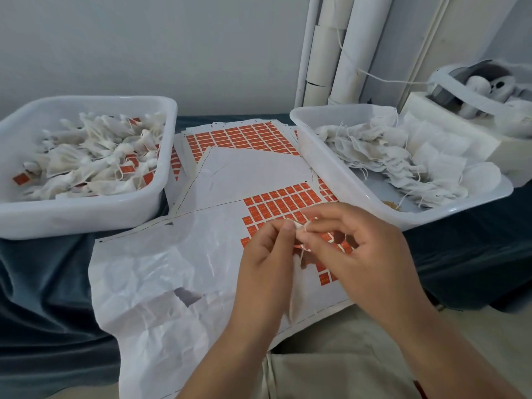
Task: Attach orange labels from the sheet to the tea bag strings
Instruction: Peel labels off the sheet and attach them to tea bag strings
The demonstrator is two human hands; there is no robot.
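Both the left hand [266,254] and the right hand [357,249] pinch the string [300,229] of a tea bag [296,303] that hangs over the label sheet [218,226]; better to keep the string tight and centred on an orange label [288,201] before pressing

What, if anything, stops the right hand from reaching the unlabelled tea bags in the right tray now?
Probably nothing blocks it, so yes: the right hand is near the right tray, whose tea bags lie uncovered. But it pinches a string with the left hand and must release first.
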